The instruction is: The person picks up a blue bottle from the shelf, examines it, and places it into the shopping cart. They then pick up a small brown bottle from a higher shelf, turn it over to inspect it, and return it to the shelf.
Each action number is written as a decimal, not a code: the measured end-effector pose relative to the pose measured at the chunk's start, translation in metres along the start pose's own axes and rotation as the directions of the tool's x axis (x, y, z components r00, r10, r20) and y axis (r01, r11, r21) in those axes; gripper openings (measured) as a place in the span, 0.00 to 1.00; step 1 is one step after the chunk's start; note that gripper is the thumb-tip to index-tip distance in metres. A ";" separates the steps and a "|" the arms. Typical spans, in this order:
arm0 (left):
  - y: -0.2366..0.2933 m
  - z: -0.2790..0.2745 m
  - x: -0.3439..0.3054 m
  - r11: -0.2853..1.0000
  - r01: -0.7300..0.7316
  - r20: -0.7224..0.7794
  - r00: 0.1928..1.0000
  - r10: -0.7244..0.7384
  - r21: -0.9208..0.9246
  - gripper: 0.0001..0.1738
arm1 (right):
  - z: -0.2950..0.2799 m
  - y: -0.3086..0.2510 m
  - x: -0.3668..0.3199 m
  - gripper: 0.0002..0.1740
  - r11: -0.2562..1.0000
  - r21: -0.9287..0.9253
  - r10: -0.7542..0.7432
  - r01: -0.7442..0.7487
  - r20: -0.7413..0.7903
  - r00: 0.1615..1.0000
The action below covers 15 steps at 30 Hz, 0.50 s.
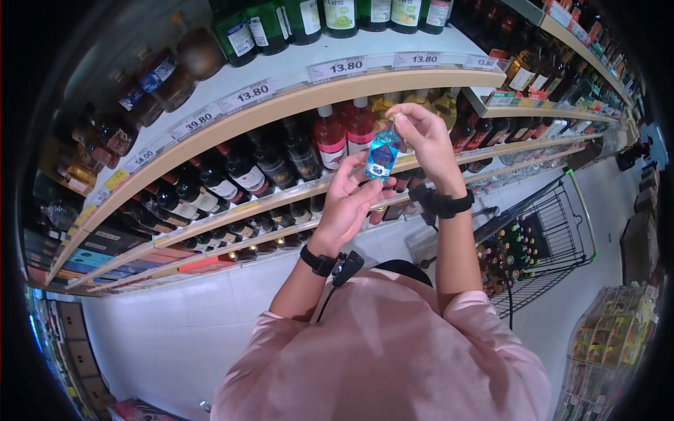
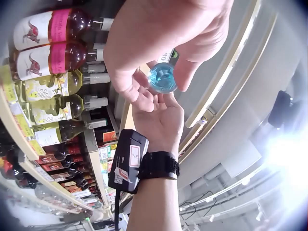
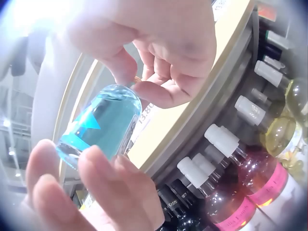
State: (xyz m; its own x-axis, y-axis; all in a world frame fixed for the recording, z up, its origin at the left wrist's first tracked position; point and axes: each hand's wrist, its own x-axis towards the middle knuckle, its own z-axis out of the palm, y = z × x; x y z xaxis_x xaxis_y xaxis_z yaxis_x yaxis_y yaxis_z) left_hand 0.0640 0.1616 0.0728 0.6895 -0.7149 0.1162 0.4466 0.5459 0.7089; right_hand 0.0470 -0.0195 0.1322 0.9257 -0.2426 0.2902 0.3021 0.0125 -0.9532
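A small bottle (image 1: 382,156) of clear blue liquid, with a blue label, is held up between both hands in front of the shelves. My left hand (image 1: 347,207) holds it low down, thumb and fingers around its base. At the top, the thumb and fingertips of my right hand (image 1: 427,144) pinch the neck and cap, which they mostly cover. The left wrist view shows the round bottle base (image 2: 163,78) between thumb and fingers. In the right wrist view the bottle (image 3: 103,122) tilts, its cap end at the right hand's fingertips.
Just behind the hands, a shelf edge with price tags (image 1: 344,67) carries green bottles (image 1: 340,17). Pink-labelled bottles (image 1: 328,137) and dark wine bottles (image 1: 242,168) stand on the shelf below. A shopping cart (image 1: 554,238) with several bottles in it is at the right.
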 end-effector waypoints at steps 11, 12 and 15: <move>-0.004 0.008 -0.001 0.993 -0.034 -0.066 0.997 0.041 0.110 0.25 | -0.007 0.002 0.001 0.13 0.998 -0.033 -0.045 0.046 0.032 0.998; -0.006 0.008 -0.001 0.990 -0.052 -0.084 0.994 0.063 0.129 0.25 | -0.007 0.002 0.000 0.13 0.999 -0.036 -0.034 0.035 0.039 0.999; -0.008 0.010 0.004 0.975 -0.110 -0.111 0.985 0.133 0.196 0.27 | -0.009 0.004 0.001 0.13 0.999 -0.044 -0.020 0.022 0.053 0.998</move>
State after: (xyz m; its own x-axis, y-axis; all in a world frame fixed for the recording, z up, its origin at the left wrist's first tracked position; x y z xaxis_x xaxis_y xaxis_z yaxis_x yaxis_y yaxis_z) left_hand 0.0572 0.1501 0.0748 0.8021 -0.5826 0.1314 0.2479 0.5250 0.8142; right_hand 0.0476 -0.0284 0.1278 0.9304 -0.1907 0.3130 0.3122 -0.0351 -0.9494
